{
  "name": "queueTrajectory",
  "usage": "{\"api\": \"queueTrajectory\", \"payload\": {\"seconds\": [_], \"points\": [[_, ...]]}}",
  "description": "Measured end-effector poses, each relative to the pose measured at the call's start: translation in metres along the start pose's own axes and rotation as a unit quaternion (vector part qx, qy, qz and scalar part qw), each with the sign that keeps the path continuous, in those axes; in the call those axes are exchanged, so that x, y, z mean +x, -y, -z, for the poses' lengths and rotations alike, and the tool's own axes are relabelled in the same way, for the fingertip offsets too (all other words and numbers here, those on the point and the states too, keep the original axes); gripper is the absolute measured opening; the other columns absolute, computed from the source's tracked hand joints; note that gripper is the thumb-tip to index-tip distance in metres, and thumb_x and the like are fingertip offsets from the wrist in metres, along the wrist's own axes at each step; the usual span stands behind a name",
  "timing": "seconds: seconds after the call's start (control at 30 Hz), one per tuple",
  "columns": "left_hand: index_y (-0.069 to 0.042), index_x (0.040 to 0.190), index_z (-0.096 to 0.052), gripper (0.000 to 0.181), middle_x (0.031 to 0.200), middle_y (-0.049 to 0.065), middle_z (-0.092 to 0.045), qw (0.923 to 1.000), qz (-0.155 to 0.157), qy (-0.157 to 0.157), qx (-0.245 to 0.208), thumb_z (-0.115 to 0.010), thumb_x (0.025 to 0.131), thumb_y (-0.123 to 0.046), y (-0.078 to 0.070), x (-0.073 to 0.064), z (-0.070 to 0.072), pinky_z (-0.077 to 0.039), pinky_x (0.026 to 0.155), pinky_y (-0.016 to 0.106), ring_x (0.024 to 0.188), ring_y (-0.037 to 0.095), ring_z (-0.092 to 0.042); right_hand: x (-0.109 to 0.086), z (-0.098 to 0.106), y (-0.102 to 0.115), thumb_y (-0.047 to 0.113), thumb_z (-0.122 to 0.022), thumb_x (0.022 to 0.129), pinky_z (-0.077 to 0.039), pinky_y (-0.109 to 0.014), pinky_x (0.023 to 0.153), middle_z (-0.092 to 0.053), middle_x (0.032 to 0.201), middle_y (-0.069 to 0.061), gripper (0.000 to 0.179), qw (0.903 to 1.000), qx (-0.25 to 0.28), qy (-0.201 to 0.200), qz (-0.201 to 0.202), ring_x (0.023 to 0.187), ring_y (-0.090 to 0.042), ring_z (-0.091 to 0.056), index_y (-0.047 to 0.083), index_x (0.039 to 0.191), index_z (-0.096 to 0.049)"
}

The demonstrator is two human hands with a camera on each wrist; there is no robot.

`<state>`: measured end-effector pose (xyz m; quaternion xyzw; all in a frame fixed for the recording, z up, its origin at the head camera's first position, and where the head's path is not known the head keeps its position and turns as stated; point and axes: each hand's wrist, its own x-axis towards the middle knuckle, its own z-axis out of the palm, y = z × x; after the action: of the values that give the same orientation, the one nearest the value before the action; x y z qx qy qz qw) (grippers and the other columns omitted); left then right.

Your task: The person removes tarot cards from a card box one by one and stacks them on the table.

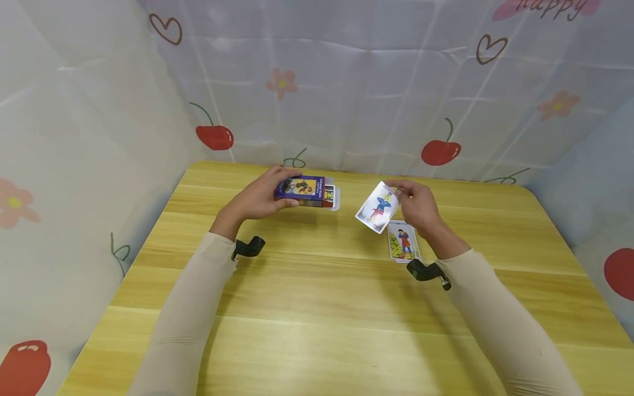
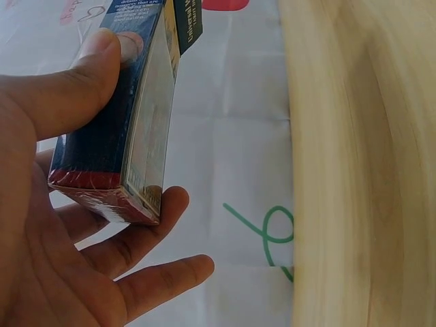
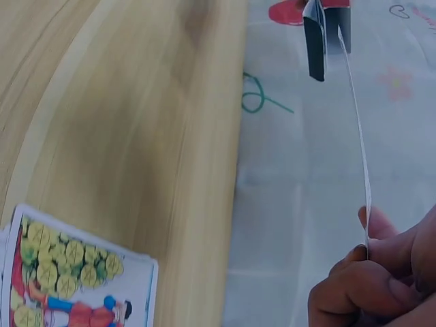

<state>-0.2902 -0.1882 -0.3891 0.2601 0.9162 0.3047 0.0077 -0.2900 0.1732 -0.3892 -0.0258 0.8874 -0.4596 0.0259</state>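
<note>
My left hand [image 1: 262, 195] grips a dark blue tarot card box [image 1: 303, 190] above the far side of the table, thumb on its near side. Its end flap stands out to the right, and a bit of a card shows at that open end. In the left wrist view the thumb [image 2: 102, 75] presses the box [image 2: 116, 116] from above. A single tarot card [image 1: 378, 206] is pinched at its upper right edge by my right hand [image 1: 418, 203], apart from the box. Edge-on, the card [image 3: 359, 129] looks like a thin white strip in the right wrist view.
Under the right hand, a small stack of tarot cards [image 1: 403, 242] lies face up on the wooden table [image 1: 307, 308]. Behind the table's far edge hangs a white sheet [image 1: 337, 110] with cherries, flowers and hearts. Black wrist cameras [image 1: 250, 247] sit below each hand.
</note>
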Motion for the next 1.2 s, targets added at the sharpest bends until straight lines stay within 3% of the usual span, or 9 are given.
{"api": "queueTrajectory", "payload": {"seconds": [0.1, 0.23, 0.37, 0.43, 0.67, 0.73, 0.9, 1.07, 1.2], "points": [[-0.019, 0.152, -0.039, 0.071, 0.143, 0.012, -0.043, 1.0000, 0.001, 0.001, 0.000, -0.071, 0.090, -0.037, 0.000, 0.000, 0.000, -0.041, 0.105, 0.051, 0.120, 0.028, -0.048, -0.001, 0.006, -0.003, 0.014, -0.035, 0.106, -0.033, -0.023, 0.047, -0.055, 0.131, -0.020, 0.039, 0.9998, -0.009, 0.014, -0.008, 0.057, -0.010, -0.043, 0.014, 0.136, -0.061], [-0.020, 0.152, -0.038, 0.071, 0.144, 0.012, -0.042, 1.0000, 0.001, 0.000, 0.003, -0.071, 0.090, -0.038, 0.000, 0.000, 0.000, -0.040, 0.105, 0.051, 0.122, 0.028, -0.048, -0.002, 0.011, -0.007, 0.011, -0.034, 0.106, -0.043, -0.023, 0.055, -0.057, 0.134, -0.019, 0.040, 0.9991, -0.033, 0.022, -0.016, 0.080, -0.021, -0.056, 0.010, 0.130, -0.066], [-0.020, 0.152, -0.038, 0.072, 0.144, 0.012, -0.043, 1.0000, 0.001, -0.001, 0.005, -0.070, 0.090, -0.038, 0.001, 0.000, 0.000, -0.040, 0.105, 0.052, 0.122, 0.029, -0.048, -0.003, 0.014, -0.014, 0.009, -0.034, 0.106, -0.046, -0.023, 0.066, -0.057, 0.135, -0.018, 0.040, 0.9974, -0.057, 0.031, -0.029, 0.100, -0.028, -0.055, 0.010, 0.126, -0.068], [-0.021, 0.152, -0.039, 0.071, 0.143, 0.011, -0.043, 1.0000, 0.001, -0.001, 0.006, -0.070, 0.090, -0.038, 0.001, 0.000, 0.000, -0.040, 0.105, 0.051, 0.121, 0.028, -0.048, -0.003, 0.016, -0.018, 0.009, -0.033, 0.105, -0.045, -0.025, 0.066, -0.055, 0.138, -0.018, 0.041, 0.9962, -0.070, 0.039, -0.035, 0.105, -0.029, -0.053, 0.010, 0.126, -0.069], [-0.020, 0.152, -0.039, 0.071, 0.143, 0.011, -0.043, 1.0000, 0.001, -0.001, 0.008, -0.070, 0.091, -0.038, 0.002, 0.000, 0.000, -0.041, 0.104, 0.051, 0.120, 0.028, -0.048, 0.001, 0.018, -0.039, 0.009, -0.033, 0.105, -0.031, -0.027, 0.049, -0.049, 0.144, -0.022, 0.042, 0.9916, -0.113, 0.058, -0.027, 0.071, -0.024, -0.041, 0.013, 0.130, -0.066], [-0.020, 0.152, -0.039, 0.071, 0.142, 0.011, -0.044, 1.0000, 0.001, 0.000, 0.009, -0.070, 0.091, -0.039, 0.002, 0.000, 0.000, -0.041, 0.104, 0.051, 0.120, 0.027, -0.049, 0.001, 0.018, -0.047, 0.010, -0.035, 0.106, -0.033, -0.027, 0.049, -0.053, 0.134, -0.025, 0.041, 0.9918, -0.114, 0.055, -0.019, 0.067, -0.022, -0.041, 0.014, 0.138, -0.059], [-0.018, 0.151, -0.039, 0.072, 0.142, 0.011, -0.044, 1.0000, 0.002, 0.001, 0.009, -0.070, 0.091, -0.039, 0.001, 0.000, 0.001, -0.041, 0.104, 0.051, 0.120, 0.028, -0.048, 0.003, 0.012, -0.060, 0.012, -0.044, 0.105, -0.040, -0.028, 0.053, -0.053, 0.100, -0.019, 0.045, 0.9932, -0.106, 0.044, -0.016, 0.065, -0.019, -0.045, 0.010, 0.150, -0.043], [-0.018, 0.152, -0.039, 0.071, 0.144, 0.011, -0.043, 0.9999, 0.006, 0.000, 0.009, -0.070, 0.091, -0.038, 0.001, 0.000, 0.001, -0.041, 0.105, 0.051, 0.122, 0.028, -0.048, 0.004, 0.005, -0.068, 0.016, -0.050, 0.103, -0.043, -0.029, 0.062, -0.055, 0.101, -0.017, 0.045, 0.9921, -0.116, 0.037, -0.032, 0.079, -0.024, -0.050, 0.005, 0.146, -0.045], [-0.019, 0.152, -0.038, 0.072, 0.144, 0.012, -0.042, 1.0000, 0.005, 0.002, 0.008, -0.071, 0.091, -0.037, 0.000, 0.000, 0.002, -0.040, 0.105, 0.051, 0.123, 0.028, -0.047, 0.006, -0.001, -0.075, 0.019, -0.055, 0.101, -0.043, -0.030, 0.063, -0.056, 0.095, -0.016, 0.044, 0.9889, -0.140, 0.026, -0.041, 0.078, -0.024, -0.051, 0.004, 0.142, -0.049]]}}
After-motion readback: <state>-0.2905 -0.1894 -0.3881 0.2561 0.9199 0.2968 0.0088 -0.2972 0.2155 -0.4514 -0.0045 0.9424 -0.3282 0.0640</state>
